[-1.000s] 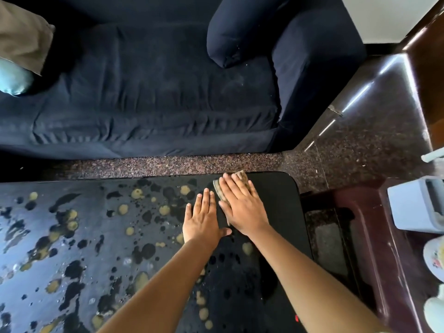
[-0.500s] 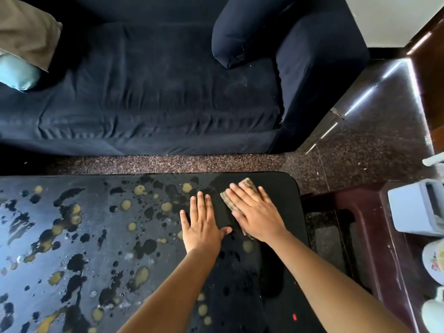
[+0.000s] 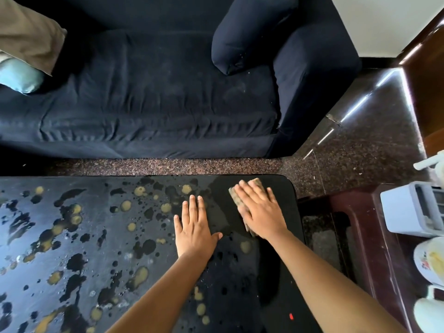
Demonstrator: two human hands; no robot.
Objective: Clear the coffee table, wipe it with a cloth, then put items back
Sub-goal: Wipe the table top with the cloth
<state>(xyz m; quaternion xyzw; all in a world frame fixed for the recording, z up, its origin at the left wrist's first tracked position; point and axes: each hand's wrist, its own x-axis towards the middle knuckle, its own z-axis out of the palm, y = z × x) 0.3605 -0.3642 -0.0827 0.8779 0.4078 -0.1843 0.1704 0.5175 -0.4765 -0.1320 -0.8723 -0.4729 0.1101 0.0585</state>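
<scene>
Coffee table (image 3: 96, 212), cloth (image 3: 234, 194) under right grip (image 3: 262, 215)

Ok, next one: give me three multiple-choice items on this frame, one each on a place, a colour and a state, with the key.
1. Where on the coffee table does the cloth lie?
A. near its far right corner
B. at its left end
C. hanging over its near edge

2. What colour is the sofa beyond the table?
A. red
B. dark navy
C. white

3. How does the left hand lie?
A. curled round a cup
B. pinching the cloth
C. flat on the tabletop, fingers straight

Key:
1 A: the cloth sits under the right hand, close to the far right corner.
2 B: the sofa's cover is dark navy all over.
3 C: the palm is down, the fingers are straight, and it holds nothing.
</scene>
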